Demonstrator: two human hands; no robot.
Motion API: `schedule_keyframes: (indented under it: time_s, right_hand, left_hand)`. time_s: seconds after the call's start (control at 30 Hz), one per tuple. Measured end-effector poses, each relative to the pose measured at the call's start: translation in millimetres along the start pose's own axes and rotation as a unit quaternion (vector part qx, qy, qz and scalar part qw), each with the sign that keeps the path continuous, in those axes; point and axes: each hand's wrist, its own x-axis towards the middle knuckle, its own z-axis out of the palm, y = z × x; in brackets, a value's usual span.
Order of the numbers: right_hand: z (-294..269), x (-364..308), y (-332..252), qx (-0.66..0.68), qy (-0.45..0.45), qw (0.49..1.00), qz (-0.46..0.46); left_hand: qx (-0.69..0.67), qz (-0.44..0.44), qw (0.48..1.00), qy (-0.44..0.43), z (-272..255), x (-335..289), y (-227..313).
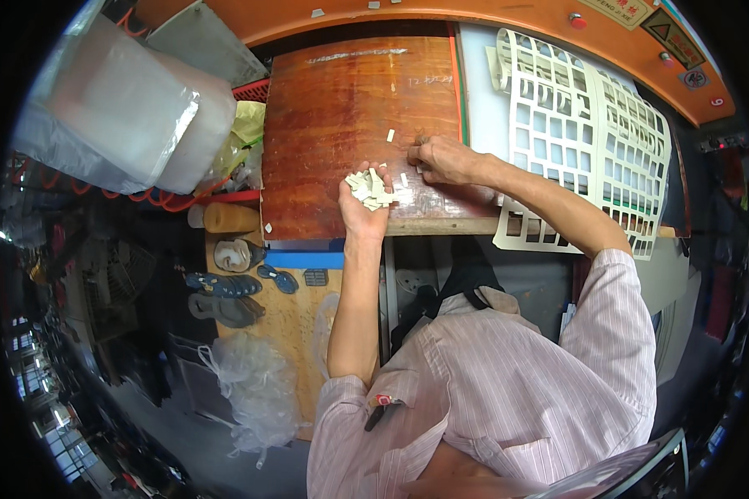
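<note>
1. The small pale strips (373,190) lie heaped in the palm of my left grip (364,219), above the near part of the reddish-brown wooden counter (333,100).
2. I see that left grip turned palm up and cupped, thumb and fingers curling loosely around the heap without closing over it.
3. A few more pieces lie loose on the counter: one strip (404,180) sits between my two grips, and another strip (390,135) lies farther in, a little left of the right fingers.
4. My right grip (441,160) is palm down, fingers bent and bunched at the counter surface. Its own knuckles block my view of the fingertips, so I cannot tell whether they pinch a piece.
5. The left forearm reaches almost straight forward; the right forearm comes in slantwise from the right, elbow bent.
6. On the right, pale punched sheets (597,116) with rows of openings drape past the front edge, and the right forearm crosses over their near left part.
7. An orange machine frame (441,17) bounds the far side.
8. To the left stands a bulky plastic-wrapped bundle (133,108), with yellow-green plastic (248,125) between it and the counter.
9. Lower left, a light wooden board (300,324) carries brown tape rolls (231,218) and crumpled clear bags (262,387).
</note>
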Motion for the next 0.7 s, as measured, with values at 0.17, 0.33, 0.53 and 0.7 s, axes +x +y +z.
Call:
schedule_keyframes:
  time_s: [0.17, 0.33, 0.53, 0.7]
  right_hand:
    - [6.1, 0.3, -4.1, -0.014, 0.071, 0.997, 0.027]
    - [-13.7, 1.7, -18.4, 0.195, 0.087, 0.966, 0.143]
    - [-19.4, 9.3, -56.7, 0.197, 0.123, 0.972, 0.016]
    - [-20.3, -1.2, -35.5, 0.050, 0.099, 0.983, 0.144]
  left_hand:
    - [0.003, -0.005, 1.000, -0.027, -2.7, 2.1, -1.8]
    - [0.020, 0.008, 1.000, -0.010, 5.7, -0.1, -5.7]
    - [0.033, 0.005, 0.999, -0.027, 18.9, -3.0, -16.8]
    - [-0.031, -0.004, 0.999, -0.027, 9.6, -0.6, 2.5]
